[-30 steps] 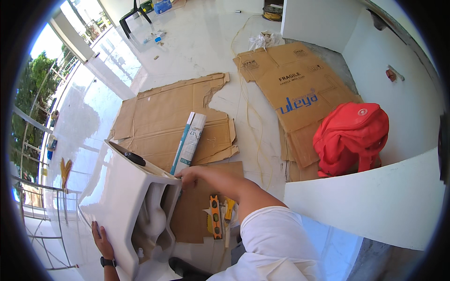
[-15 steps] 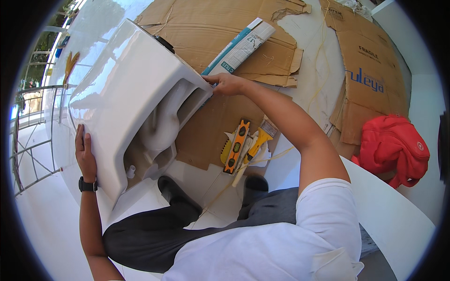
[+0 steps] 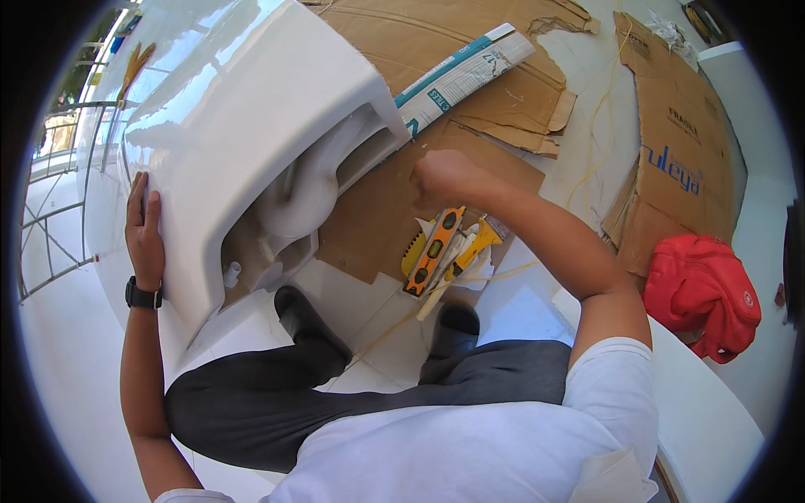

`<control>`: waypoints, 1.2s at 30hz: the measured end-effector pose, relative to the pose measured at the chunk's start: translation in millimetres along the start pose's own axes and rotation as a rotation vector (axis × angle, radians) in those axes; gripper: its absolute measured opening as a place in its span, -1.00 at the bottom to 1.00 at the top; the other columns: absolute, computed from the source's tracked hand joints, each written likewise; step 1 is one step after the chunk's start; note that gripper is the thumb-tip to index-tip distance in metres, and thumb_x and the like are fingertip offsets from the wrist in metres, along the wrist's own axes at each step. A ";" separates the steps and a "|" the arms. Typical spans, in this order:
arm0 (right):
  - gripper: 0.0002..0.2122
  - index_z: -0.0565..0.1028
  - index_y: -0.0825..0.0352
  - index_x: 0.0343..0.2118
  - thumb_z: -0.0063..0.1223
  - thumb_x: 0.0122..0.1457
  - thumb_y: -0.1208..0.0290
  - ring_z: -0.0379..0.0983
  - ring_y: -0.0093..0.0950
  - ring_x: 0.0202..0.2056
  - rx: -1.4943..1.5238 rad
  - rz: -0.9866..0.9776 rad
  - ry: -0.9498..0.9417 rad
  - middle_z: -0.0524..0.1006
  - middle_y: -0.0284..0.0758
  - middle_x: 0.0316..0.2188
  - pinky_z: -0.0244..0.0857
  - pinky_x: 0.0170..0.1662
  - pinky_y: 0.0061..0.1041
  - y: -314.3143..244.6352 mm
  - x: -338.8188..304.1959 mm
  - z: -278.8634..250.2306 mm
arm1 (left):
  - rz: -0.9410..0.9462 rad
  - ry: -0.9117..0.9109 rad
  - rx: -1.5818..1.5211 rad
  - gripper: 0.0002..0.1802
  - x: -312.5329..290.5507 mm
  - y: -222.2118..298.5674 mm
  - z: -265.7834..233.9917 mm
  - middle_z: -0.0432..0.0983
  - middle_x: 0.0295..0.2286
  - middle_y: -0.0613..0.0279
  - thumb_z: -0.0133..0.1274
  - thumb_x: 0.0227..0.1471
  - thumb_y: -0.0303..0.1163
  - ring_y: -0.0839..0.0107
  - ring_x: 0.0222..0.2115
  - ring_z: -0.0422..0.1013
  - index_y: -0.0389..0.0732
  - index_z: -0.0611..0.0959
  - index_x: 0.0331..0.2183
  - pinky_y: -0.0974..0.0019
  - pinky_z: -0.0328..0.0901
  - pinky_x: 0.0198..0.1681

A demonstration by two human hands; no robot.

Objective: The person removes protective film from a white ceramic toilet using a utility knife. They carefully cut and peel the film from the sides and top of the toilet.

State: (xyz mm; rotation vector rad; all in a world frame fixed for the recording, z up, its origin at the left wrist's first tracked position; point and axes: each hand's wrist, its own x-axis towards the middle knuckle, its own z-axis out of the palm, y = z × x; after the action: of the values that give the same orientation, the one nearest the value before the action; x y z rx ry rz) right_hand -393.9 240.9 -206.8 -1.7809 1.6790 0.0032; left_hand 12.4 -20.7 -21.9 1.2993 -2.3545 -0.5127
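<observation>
A glossy white ceramic toilet [image 3: 251, 109] lies tipped over at the left. Its hollow base faces me, showing the curved trapway [image 3: 303, 197] and a small white plastic piece [image 3: 232, 273] inside. My left hand [image 3: 146, 233], with a black watch on the wrist, presses flat against the toilet's left side, fingers stretched out. Apart from the toilet, my right hand [image 3: 443, 178] hangs in the air with curled fingers; whatever it may hold is hidden. Just below it lie an orange spirit level [image 3: 435, 250], a yellow-handled brush [image 3: 475, 248] and a yellow notched tool [image 3: 412, 254].
Flattened cardboard [image 3: 520, 80] covers the floor ahead, with a white-and-teal bag [image 3: 465, 74] on it. More cardboard [image 3: 679, 134] stands at the right beside a red backpack [image 3: 703, 295]. A thin yellow cord [image 3: 593, 163] runs over the floor. Metal railing [image 3: 59, 210] is at far left.
My right hand has let go of the toilet's rim, moved right and down, and curled. The left hand stays on the toilet's side. The view has shifted slightly.
</observation>
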 end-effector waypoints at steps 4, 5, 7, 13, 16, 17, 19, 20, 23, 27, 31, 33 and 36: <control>-0.81 0.68 0.23 -0.35 0.18 0.03 0.28 0.60 -0.16 -0.18 -0.017 -0.373 -0.065 0.65 -0.22 -0.34 0.48 -0.11 -0.17 -36.9 3.0 75.9 | 0.013 0.004 0.022 -0.41 -0.5 3.2 0.4 0.28 0.30 0.01 -0.05 0.38 -0.11 0.18 0.34 0.16 -0.24 0.43 0.28 0.21 0.01 0.40; -0.82 0.68 0.23 -0.35 0.18 0.01 0.30 0.59 -0.17 -0.16 -0.080 -0.412 -0.045 0.65 -0.23 -0.32 0.47 -0.09 -0.17 -39.7 5.6 92.9 | 0.002 0.005 0.020 -0.41 -1.0 3.4 0.6 0.28 0.30 0.00 -0.05 0.38 -0.11 0.17 0.34 0.16 -0.23 0.44 0.28 0.21 0.01 0.40; -0.82 0.68 0.22 -0.34 0.19 -0.02 0.34 0.57 -0.18 -0.11 -0.174 -0.458 -0.055 0.64 -0.23 -0.27 0.46 -0.06 -0.18 -46.2 7.4 119.6 | -0.010 0.002 0.020 -0.41 -1.1 3.4 0.4 0.27 0.30 0.00 -0.04 0.37 -0.10 0.16 0.35 0.15 -0.24 0.44 0.28 0.20 0.00 0.40; -0.74 0.66 0.27 -0.27 0.27 -0.09 0.41 0.56 -0.16 -0.07 -0.297 -0.444 -0.238 0.64 -0.19 -0.22 0.45 -0.04 -0.17 -67.5 10.9 109.6 | 0.012 0.001 0.009 -0.40 1.0 1.5 2.5 0.26 0.31 -0.02 -0.05 0.37 -0.14 0.13 0.35 0.14 -0.29 0.42 0.28 0.17 -0.02 0.41; -0.71 0.65 0.28 -0.24 0.29 -0.09 0.39 0.57 -0.14 -0.12 0.024 -0.385 -0.172 0.65 -0.21 -0.28 0.45 -0.04 -0.17 -46.3 6.6 62.6 | 0.016 -0.007 0.020 -0.43 0.2 2.4 2.3 0.25 0.31 -0.03 -0.08 0.38 -0.20 0.13 0.36 0.12 -0.29 0.41 0.28 0.18 -0.03 0.42; -0.70 0.64 0.29 -0.21 0.28 -0.07 0.39 0.58 -0.13 -0.14 0.220 -0.355 -0.123 0.65 -0.21 -0.30 0.44 -0.04 -0.19 -29.9 5.8 41.2 | 0.017 -0.007 0.021 -0.44 0.0 2.9 2.0 0.25 0.31 -0.03 -0.07 0.38 -0.20 0.13 0.36 0.12 -0.29 0.41 0.28 0.18 -0.03 0.42; -0.58 0.61 0.31 -0.08 0.27 -0.09 0.40 0.62 -0.19 -0.26 0.565 -0.286 -0.002 0.65 -0.14 -0.29 0.51 -0.21 -0.28 8.7 -0.5 -1.7 | 0.015 -0.008 0.010 -0.44 -1.0 4.3 1.4 0.25 0.31 -0.03 -0.07 0.38 -0.21 0.13 0.36 0.11 -0.28 0.42 0.28 0.18 -0.03 0.42; -0.58 0.58 0.31 -0.05 0.27 -0.07 0.42 0.63 -0.26 -0.29 0.690 -0.197 0.048 0.64 -0.17 -0.31 0.52 -0.23 -0.33 27.7 -5.2 -19.7 | 0.015 -0.007 0.007 -0.45 -1.5 5.0 1.3 0.25 0.31 -0.02 -0.06 0.37 -0.22 0.13 0.36 0.12 -0.27 0.43 0.28 0.17 -0.03 0.42; -0.53 0.48 0.32 0.04 0.27 -0.01 0.49 0.63 -0.46 -0.36 1.113 -0.011 0.138 0.64 -0.22 -0.30 0.55 -0.33 -0.45 88.6 -26.0 -56.4 | 0.031 -0.009 0.012 -0.45 -1.4 6.8 0.9 0.25 0.31 -0.03 -0.06 0.37 -0.24 0.13 0.36 0.13 -0.27 0.43 0.27 0.17 -0.02 0.41; -0.51 0.46 0.32 0.07 0.27 0.02 0.54 0.65 -0.48 -0.37 1.273 0.254 0.272 0.64 -0.21 -0.28 0.56 -0.37 -0.49 132.5 -37.0 -40.2 | 0.010 -0.010 0.019 -0.46 -1.8 8.2 0.7 0.25 0.31 -0.04 -0.07 0.37 -0.26 0.13 0.35 0.14 -0.29 0.42 0.27 0.19 -0.01 0.40; -0.47 0.45 0.27 0.11 0.30 0.00 0.50 0.66 -0.35 -0.26 0.770 0.327 0.142 0.65 -0.17 -0.23 0.56 -0.25 -0.33 139.0 -21.4 -6.8 | 0.007 -0.023 0.036 -0.46 -1.8 9.6 -0.6 0.23 0.31 -0.06 -0.08 0.37 -0.27 0.12 0.35 0.13 -0.29 0.42 0.28 0.16 -0.01 0.40; -0.49 0.48 0.23 0.06 0.33 -0.02 0.45 0.63 -0.30 -0.20 0.261 0.319 0.114 0.64 -0.18 -0.25 0.53 -0.14 -0.24 130.7 -13.1 5.0 | 0.017 -0.021 0.049 -0.45 -2.3 9.8 -0.9 0.23 0.32 -0.07 -0.07 0.37 -0.26 0.10 0.35 0.13 -0.30 0.42 0.27 0.15 -0.01 0.41; -0.47 0.48 0.24 0.05 0.37 -0.05 0.37 0.62 -0.20 -0.11 -0.041 0.278 0.170 0.65 -0.17 -0.20 0.49 -0.11 -0.18 109.9 -6.2 18.6 | 0.019 -0.011 0.021 -0.46 -2.7 9.9 0.3 0.22 0.32 -0.08 -0.07 0.36 -0.25 0.09 0.36 0.11 -0.30 0.43 0.27 0.15 -0.03 0.41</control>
State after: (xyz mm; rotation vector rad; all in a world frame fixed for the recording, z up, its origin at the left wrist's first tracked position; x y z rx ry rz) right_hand -484.0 262.0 -269.4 -1.6001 2.0510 0.0102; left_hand 6.5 -13.4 -17.7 1.2855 -2.3848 -0.4912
